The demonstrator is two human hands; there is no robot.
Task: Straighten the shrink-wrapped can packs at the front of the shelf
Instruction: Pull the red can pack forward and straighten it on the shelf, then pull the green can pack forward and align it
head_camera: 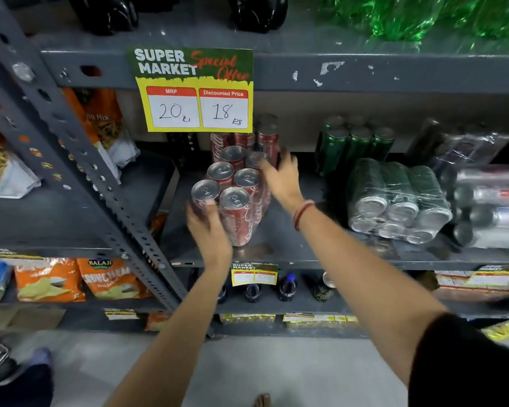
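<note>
A shrink-wrapped pack of red cola cans (241,198) stands upright near the front of the grey metal shelf (291,254). My left hand (207,230) grips the pack's front left corner. My right hand (281,179) is at the pack's far right side, fingers spread over a rear can; it is blurred, so contact is unclear. A shrink-wrapped pack of green cans (397,198) lies on its side to the right, can tops facing out. A pack of silver cans (491,207) lies at the far right.
More red cans (247,139) and upright green cans (356,142) stand behind. A yellow price sign (194,92) hangs from the shelf above. Snack bags (100,121) fill the left bay past a slanted upright (71,142). Bottles (287,286) sit on the lower shelf.
</note>
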